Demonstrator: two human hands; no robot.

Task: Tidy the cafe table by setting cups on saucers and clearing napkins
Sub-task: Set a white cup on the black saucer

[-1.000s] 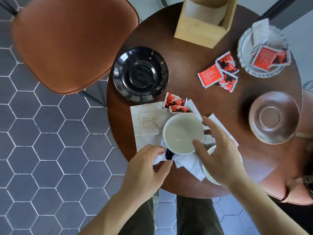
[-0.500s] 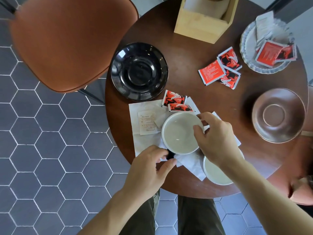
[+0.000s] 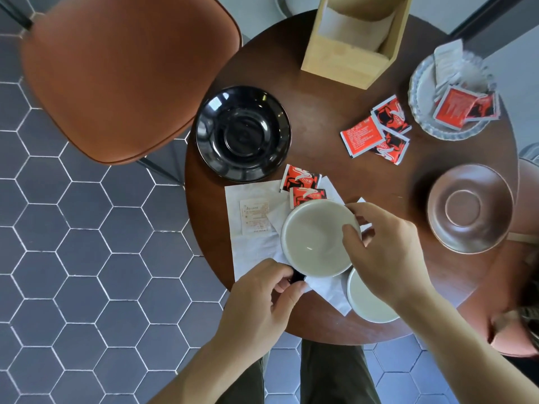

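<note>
A cup with a pale inside (image 3: 316, 237) and a black handle stands on white napkins (image 3: 256, 243) near the table's front edge. My left hand (image 3: 262, 301) pinches the black handle at the cup's near side. My right hand (image 3: 385, 249) grips the cup's right rim with thumb and fingers. A second pale cup (image 3: 367, 301) lies partly hidden under my right wrist. A black saucer (image 3: 243, 132) sits empty behind the napkins, and a brown saucer (image 3: 469, 208) sits empty at the right.
Red sugar packets lie on the napkins (image 3: 303, 186) and mid-table (image 3: 376, 131). A glass dish (image 3: 423, 91) with packets is at the back right, a wooden napkin holder (image 3: 350, 59) at the back. A receipt (image 3: 255, 215) lies on the napkins. An orange chair (image 3: 125, 71) stands left.
My right hand has closed on the cup's right rim from a hovering spread. My left hand's fingers have tightened on the handle.
</note>
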